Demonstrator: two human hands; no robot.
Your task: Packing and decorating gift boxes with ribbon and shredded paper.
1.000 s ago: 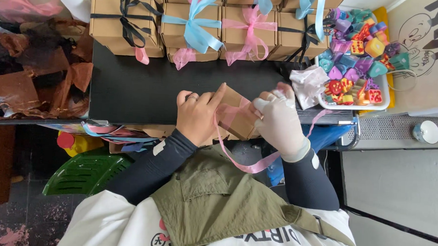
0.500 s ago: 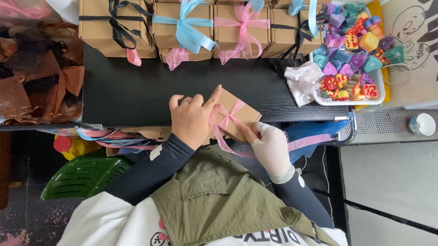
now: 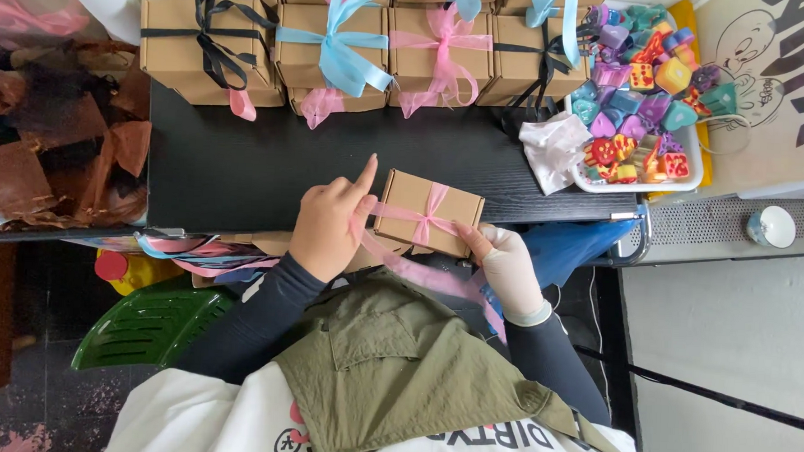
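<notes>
Small kraft box (image 3: 428,211) at the black table's (image 3: 233,164) near edge, long axis left-right, between both hands. Left hand (image 3: 327,230) touches its left end, fingers pinching pink ribbon (image 3: 418,219), index raised. Gloved right hand (image 3: 509,265) at its near-right corner, pinching the ribbon tail; both equally near.

Black table (image 3: 242,169): boxes (image 3: 333,56), tray (image 3: 634,182)
</notes>
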